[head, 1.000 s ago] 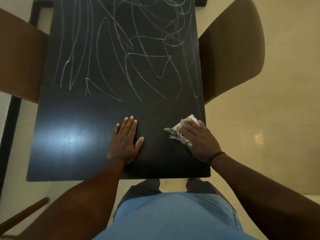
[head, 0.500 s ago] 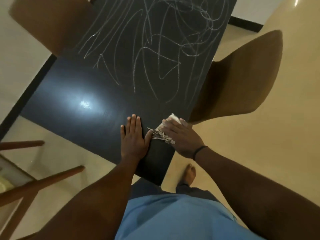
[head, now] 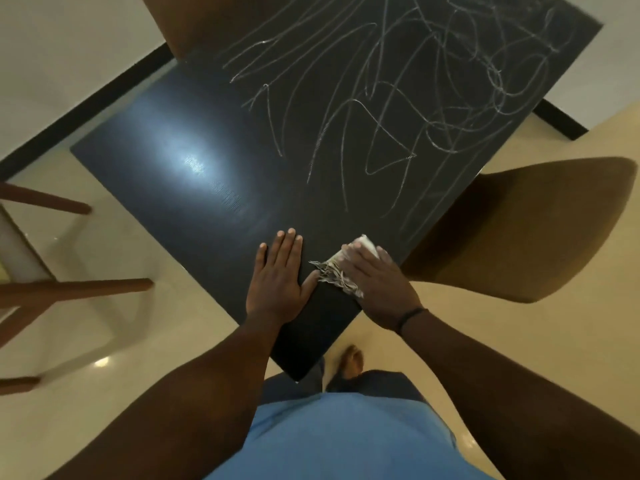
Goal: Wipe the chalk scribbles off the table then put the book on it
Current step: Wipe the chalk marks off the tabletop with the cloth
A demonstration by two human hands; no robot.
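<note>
Dark worktop [head: 194, 174], seen from above at an angle, one corner pointing toward the person.

Chalk scribbles [head: 391, 98] cover the far and right portion of the surface: long loops, strokes and a triangle-like shape. The near left portion is bare and shows a bright glare patch.

Left hand [head: 277, 277] lies flat on the worktop near the near corner, palm down, fingers [head: 287, 244] straight and close together, thumb spread to the right. It holds nothing.

Right hand [head: 375, 289] is just right of the left hand, at the worktop's right edge, pressing down on a pale cloth [head: 337, 273]. Its fingers lie straight across the cloth rather than curled round it. The frayed fringe of the cloth sticks out to the left, almost touching the left thumb; a folded white end shows past the fingertips on the far side. A dark band [head: 410, 315] circles the right wrist.

The cloth sits at the near end of the scribbles, at the edge.

No book in view.

Brown chair [head: 526, 230] right of the worktop, another [head: 194, 19] on its far left side. Wooden legs [head: 69, 292] at the left. Cream tiled floor [head: 571, 341]; a bare foot [head: 351, 362] shows below the near corner. Blue shirt [head: 339, 441] at the bottom.
</note>
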